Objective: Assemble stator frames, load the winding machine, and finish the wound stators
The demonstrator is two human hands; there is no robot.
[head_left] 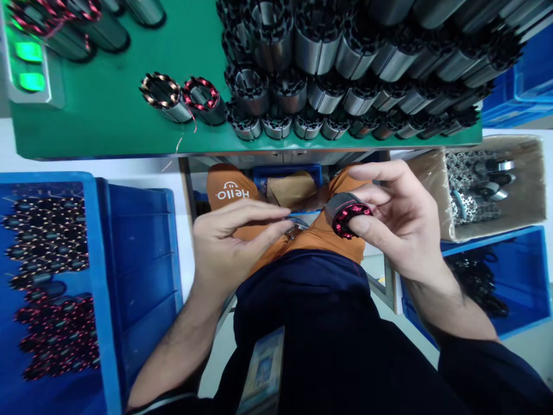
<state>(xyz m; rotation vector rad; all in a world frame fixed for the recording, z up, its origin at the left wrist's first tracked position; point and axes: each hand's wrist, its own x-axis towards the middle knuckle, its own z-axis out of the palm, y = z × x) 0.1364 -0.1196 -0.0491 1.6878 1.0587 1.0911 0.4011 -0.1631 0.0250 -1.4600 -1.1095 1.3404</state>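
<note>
My right hand [393, 219] is closed around a motor stator with red windings [349, 214], its wound end turned toward me, above my lap. To its left, my left hand [242, 242] has thumb and forefinger pinched near the handle of a small metal tool [298, 223]; most of that tool is hidden or blurred. On the green table ahead stand a copper-wound stator [166, 98] and a red-wound stator [205, 101] side by side, with loose wire ends hanging toward the table edge.
Many unwound stators [326, 95] stand in rows on the green table [116, 124]. Blue bins [101, 288] with wound stators are at the left. A cardboard box [496, 230] of metal parts and another blue bin [522, 288] are at the right.
</note>
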